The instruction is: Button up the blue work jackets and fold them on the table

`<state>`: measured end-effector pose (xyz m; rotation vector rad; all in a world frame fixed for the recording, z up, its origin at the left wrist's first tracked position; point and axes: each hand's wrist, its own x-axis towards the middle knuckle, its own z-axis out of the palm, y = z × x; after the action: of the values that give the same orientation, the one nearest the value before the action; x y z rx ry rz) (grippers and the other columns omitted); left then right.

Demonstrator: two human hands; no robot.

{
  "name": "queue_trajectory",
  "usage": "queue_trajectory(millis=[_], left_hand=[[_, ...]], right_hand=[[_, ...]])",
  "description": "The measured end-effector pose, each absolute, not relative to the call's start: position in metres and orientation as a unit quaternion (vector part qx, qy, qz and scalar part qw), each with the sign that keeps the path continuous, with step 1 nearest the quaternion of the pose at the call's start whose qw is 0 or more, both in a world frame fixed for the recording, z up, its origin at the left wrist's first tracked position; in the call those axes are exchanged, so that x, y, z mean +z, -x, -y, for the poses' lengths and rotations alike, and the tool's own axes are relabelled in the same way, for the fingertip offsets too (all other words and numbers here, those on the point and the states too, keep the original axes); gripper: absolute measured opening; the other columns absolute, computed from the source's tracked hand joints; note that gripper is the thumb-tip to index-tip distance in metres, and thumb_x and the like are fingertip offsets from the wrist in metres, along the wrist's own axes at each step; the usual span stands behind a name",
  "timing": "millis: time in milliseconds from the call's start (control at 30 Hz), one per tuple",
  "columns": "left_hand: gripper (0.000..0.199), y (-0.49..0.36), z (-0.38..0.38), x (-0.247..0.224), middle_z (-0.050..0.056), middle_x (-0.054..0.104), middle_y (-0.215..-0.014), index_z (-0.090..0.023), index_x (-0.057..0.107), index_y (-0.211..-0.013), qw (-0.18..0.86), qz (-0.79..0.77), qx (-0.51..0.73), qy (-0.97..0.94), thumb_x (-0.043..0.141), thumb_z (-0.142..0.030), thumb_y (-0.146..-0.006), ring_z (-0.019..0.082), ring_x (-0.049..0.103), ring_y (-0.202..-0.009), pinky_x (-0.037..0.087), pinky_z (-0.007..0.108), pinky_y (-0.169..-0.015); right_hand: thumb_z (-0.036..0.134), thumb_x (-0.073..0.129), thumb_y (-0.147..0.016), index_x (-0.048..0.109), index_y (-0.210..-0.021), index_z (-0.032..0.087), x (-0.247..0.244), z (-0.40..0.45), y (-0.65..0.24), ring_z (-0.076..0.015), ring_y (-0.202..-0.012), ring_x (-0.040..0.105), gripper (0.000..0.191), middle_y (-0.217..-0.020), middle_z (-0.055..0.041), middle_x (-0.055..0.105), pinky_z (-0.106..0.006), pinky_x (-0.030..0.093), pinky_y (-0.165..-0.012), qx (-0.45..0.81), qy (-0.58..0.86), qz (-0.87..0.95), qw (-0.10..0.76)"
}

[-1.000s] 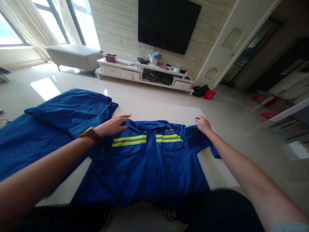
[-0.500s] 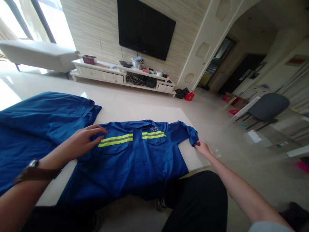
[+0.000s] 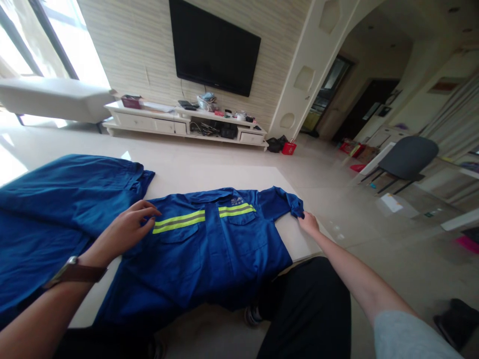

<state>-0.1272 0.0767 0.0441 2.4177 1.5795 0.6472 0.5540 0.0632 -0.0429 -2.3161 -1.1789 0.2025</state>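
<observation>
A blue work shirt [image 3: 209, 249] with yellow-grey reflective stripes lies face up on a white table [image 3: 232, 177], its hem hanging over the near edge. My left hand [image 3: 127, 229] rests flat on the shirt's left shoulder, fingers spread, a brown watch on the wrist. My right hand [image 3: 309, 223] pinches the cuff of the short right sleeve [image 3: 286, 202], stretched toward the table's right edge.
More blue garments [image 3: 56, 199] are heaped on the left of the table. My black-trousered legs [image 3: 310, 309] are under the near edge. Beyond stand a white TV console [image 3: 179, 122], a wall TV, a grey chair [image 3: 407, 159] at right and red items on the floor.
My right hand moved from the shirt's right shoulder out to the sleeve cuff and pulled the sleeve straight. My left hand slid slightly down the left shoulder. The view turned right.
</observation>
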Motion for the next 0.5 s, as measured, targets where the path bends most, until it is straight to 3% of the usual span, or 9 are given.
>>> queue_trajectory(millis=[100,300,400,500], left_hand=[[0.038,0.126,-0.078,0.043,0.007,0.059,-0.121,-0.023,0.069,-0.105,0.084,-0.526,0.216,-0.819,0.038,-0.043,-0.094,0.020,0.064,-0.094,0.052,0.031,-0.082],[0.041,0.131,-0.078,0.043,0.007,0.057,-0.127,-0.026,0.069,-0.105,0.034,-0.526,0.226,-0.819,0.037,-0.049,-0.095,0.025,0.064,-0.108,0.049,0.038,-0.099],[0.042,0.131,-0.077,0.043,0.008,0.058,-0.125,-0.026,0.071,-0.102,0.028,-0.518,0.246,-0.819,0.040,-0.053,-0.093,0.026,0.065,-0.107,0.051,0.039,-0.097],[0.043,0.129,-0.078,0.040,0.008,0.060,-0.123,-0.026,0.072,-0.101,0.027,-0.509,0.252,-0.823,0.042,-0.054,-0.092,0.026,0.066,-0.105,0.052,0.039,-0.093]], right_hand=[[0.032,0.055,-0.083,0.071,-0.097,0.018,-0.028,-0.078,-0.569,-0.0351,-0.119,0.062,0.026,-0.116,-0.0195,0.070,-0.045,0.046,-0.103,0.090,0.857,0.404,0.306],[0.019,0.029,-0.092,0.066,-0.083,0.019,0.062,-0.075,-0.646,-0.0255,-0.091,0.072,0.038,-0.101,-0.0204,0.074,-0.044,0.054,-0.077,0.204,0.830,0.346,0.388],[0.016,0.021,-0.094,0.059,-0.077,0.017,0.104,-0.056,-0.684,-0.0220,-0.094,0.072,0.042,-0.105,-0.0220,0.073,-0.045,0.052,-0.077,0.256,0.801,0.350,0.412],[0.014,0.017,-0.093,0.054,-0.072,0.015,0.120,-0.043,-0.701,-0.0219,-0.096,0.072,0.042,-0.103,-0.0241,0.072,-0.049,0.051,-0.076,0.254,0.792,0.402,0.382]])
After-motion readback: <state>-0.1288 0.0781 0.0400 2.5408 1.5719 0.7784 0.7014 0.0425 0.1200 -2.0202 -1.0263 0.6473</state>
